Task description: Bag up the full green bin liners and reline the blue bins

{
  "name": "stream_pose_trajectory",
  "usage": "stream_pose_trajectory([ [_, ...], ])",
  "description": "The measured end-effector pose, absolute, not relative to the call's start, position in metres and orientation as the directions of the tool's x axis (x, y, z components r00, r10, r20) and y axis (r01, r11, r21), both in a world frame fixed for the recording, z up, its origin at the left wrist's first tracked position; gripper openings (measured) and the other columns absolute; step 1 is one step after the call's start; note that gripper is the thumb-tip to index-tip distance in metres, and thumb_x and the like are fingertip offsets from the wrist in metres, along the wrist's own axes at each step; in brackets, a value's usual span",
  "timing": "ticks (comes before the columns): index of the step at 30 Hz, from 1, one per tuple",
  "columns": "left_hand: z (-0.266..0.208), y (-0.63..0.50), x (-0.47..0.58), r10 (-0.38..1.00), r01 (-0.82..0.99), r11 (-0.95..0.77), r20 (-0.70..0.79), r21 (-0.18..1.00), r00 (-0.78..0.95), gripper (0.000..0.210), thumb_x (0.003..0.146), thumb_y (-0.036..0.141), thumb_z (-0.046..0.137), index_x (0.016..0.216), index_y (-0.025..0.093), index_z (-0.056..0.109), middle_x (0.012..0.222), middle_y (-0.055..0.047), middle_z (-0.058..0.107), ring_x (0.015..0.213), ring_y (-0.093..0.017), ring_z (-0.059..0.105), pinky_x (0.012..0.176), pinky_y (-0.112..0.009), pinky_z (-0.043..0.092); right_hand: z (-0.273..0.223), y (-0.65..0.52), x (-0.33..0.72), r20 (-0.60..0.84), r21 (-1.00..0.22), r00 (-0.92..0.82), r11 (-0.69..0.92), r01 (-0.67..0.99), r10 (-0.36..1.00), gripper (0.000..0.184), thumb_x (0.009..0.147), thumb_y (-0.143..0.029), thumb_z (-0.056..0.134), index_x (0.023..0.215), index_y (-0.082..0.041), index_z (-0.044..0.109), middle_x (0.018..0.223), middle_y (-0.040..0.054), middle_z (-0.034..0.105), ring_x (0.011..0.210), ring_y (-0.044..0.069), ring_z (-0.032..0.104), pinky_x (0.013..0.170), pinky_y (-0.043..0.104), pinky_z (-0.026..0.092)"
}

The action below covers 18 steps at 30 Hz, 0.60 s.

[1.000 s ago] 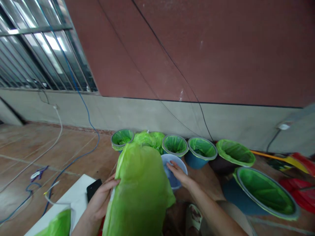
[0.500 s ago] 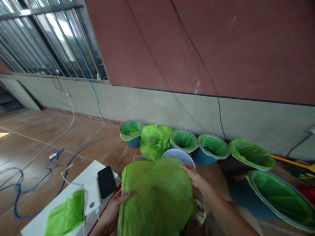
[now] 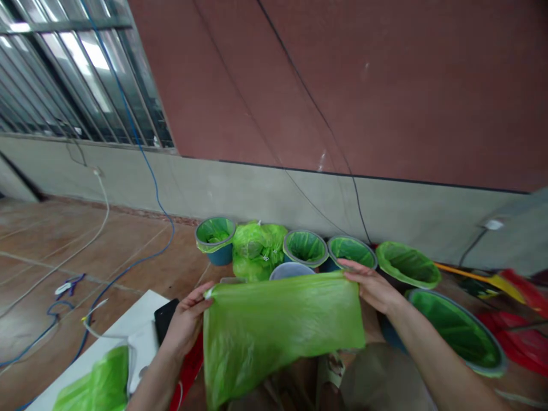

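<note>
A green plastic bin bag (image 3: 278, 331) hangs stretched flat between my two hands. My left hand (image 3: 192, 311) pinches its upper left corner, where a bit of white shows. With fingers closed on the upper right corner, my right hand (image 3: 363, 279) holds the other end of the top edge. Behind the bag, a pale bin (image 3: 291, 269) is partly hidden. To the left, a folded green bag (image 3: 96, 382) lies on a white surface (image 3: 141, 305) beside a white device with a cable (image 3: 143, 345) and a dark phone (image 3: 165, 319), which my left hand partly covers.
Along the wall stand several lined bins, including a blue one (image 3: 220, 254) and a bag-draped one (image 3: 406, 265). Filled green bags (image 3: 258, 248) sit among them. A larger lined bin (image 3: 458, 331) is at right, near a red dustpan (image 3: 518, 339). A blue cable (image 3: 141, 260) crosses the floor.
The bag has gone from puffed out to pulled flat and wide. My right hand moved right and up, and my left hand rose to the bag's top corner. The view shifted right.
</note>
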<state>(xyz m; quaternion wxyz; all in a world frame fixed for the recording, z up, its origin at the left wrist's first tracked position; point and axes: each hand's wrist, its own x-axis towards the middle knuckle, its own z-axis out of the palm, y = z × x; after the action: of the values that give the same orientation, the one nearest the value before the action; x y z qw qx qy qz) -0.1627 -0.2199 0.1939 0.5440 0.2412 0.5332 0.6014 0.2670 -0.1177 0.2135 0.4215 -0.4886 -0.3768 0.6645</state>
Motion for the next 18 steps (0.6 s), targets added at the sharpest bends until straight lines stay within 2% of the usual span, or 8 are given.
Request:
stream_pose_trajectory([
  [3,0.208,-0.203,-0.169,0.945,-0.118,0.106,-0.137,0.987,-0.298,0.059,0.057,0.031,0.083,0.111,0.014,0.069,0.086,-0.005,0.075,0.073,-0.018,0.068,0.067,-0.025,0.054,0.24,-0.12,0.278,-0.281,-0.942,-0.085,-0.291,-0.165,0.956,0.047,0.068,-0.033,0.083,0.112,-0.02,0.07,0.094,0.0052,0.076,0.078,0.015,0.07,0.076,0.026,0.054],
  [6,0.218,-0.189,-0.173,0.967,0.222,0.035,0.023,0.974,-0.253,0.058,0.067,0.038,0.075,0.12,0.014,0.066,0.083,-0.004,0.074,0.07,-0.018,0.067,0.064,-0.028,0.054,0.262,-0.128,0.286,-0.221,-0.968,-0.138,-0.234,-0.092,0.966,0.054,0.067,-0.036,0.083,0.117,-0.021,0.069,0.106,0.0077,0.074,0.09,0.018,0.07,0.085,0.029,0.053],
  [9,0.227,-0.18,-0.173,0.966,0.509,-0.144,0.232,0.849,-0.113,0.055,0.081,0.035,0.061,0.132,0.017,0.059,0.109,-0.009,0.072,0.096,-0.023,0.068,0.083,-0.035,0.055,0.268,-0.137,0.293,-0.195,-0.981,-0.249,-0.185,0.063,0.949,0.068,0.064,-0.036,0.083,0.127,-0.022,0.063,0.114,0.0079,0.073,0.099,0.021,0.069,0.091,0.033,0.052],
  [11,0.235,-0.174,-0.17,0.941,0.637,-0.272,0.337,0.721,0.02,0.051,0.087,0.029,0.052,0.136,0.019,0.056,0.124,-0.01,0.067,0.112,-0.024,0.063,0.096,-0.038,0.051,0.262,-0.138,0.299,-0.181,-0.966,-0.26,-0.122,0.228,0.949,0.067,0.064,-0.036,0.081,0.126,-0.02,0.063,0.112,0.0078,0.073,0.097,0.023,0.069,0.088,0.035,0.053],
  [13,0.243,-0.169,-0.165,0.918,0.715,-0.351,0.371,0.604,0.138,0.045,0.088,0.025,0.047,0.131,0.02,0.06,0.122,-0.01,0.067,0.112,-0.024,0.063,0.098,-0.039,0.05,0.251,-0.135,0.307,-0.115,-0.892,-0.217,-0.005,0.451,0.969,0.058,0.064,-0.036,0.076,0.118,-0.018,0.068,0.108,0.0081,0.073,0.093,0.024,0.069,0.084,0.036,0.054],
  [15,0.251,-0.164,-0.161,0.912,0.772,-0.374,0.356,0.514,0.204,0.036,0.089,0.023,0.045,0.117,0.02,0.068,0.108,-0.01,0.069,0.101,-0.023,0.065,0.092,-0.038,0.052,0.242,-0.131,0.315,0.002,-0.738,-0.188,0.129,0.662,0.982,0.04,0.068,-0.035,0.069,0.104,-0.018,0.074,0.102,0.0085,0.073,0.09,0.025,0.068,0.082,0.036,0.053],
  [17,0.255,-0.159,-0.158,0.911,0.817,-0.361,0.356,0.45,0.207,0.03,0.089,0.023,0.044,0.098,0.019,0.072,0.095,-0.009,0.068,0.092,-0.023,0.065,0.087,-0.039,0.053,0.237,-0.128,0.322,0.094,-0.591,-0.185,0.204,0.781,0.978,0.026,0.075,-0.037,0.061,0.089,-0.02,0.076,0.095,0.0086,0.072,0.087,0.024,0.067,0.084,0.037,0.051],
  [18,0.257,-0.156,-0.157,0.909,0.829,-0.353,0.37,0.434,0.194,0.027,0.088,0.024,0.045,0.091,0.019,0.072,0.093,-0.01,0.067,0.092,-0.024,0.064,0.087,-0.04,0.052,0.237,-0.127,0.324,0.129,-0.558,-0.179,0.221,0.8,0.975,0.026,0.077,-0.038,0.058,0.084,-0.021,0.076,0.094,0.009,0.071,0.088,0.024,0.066,0.086,0.039,0.05],
])
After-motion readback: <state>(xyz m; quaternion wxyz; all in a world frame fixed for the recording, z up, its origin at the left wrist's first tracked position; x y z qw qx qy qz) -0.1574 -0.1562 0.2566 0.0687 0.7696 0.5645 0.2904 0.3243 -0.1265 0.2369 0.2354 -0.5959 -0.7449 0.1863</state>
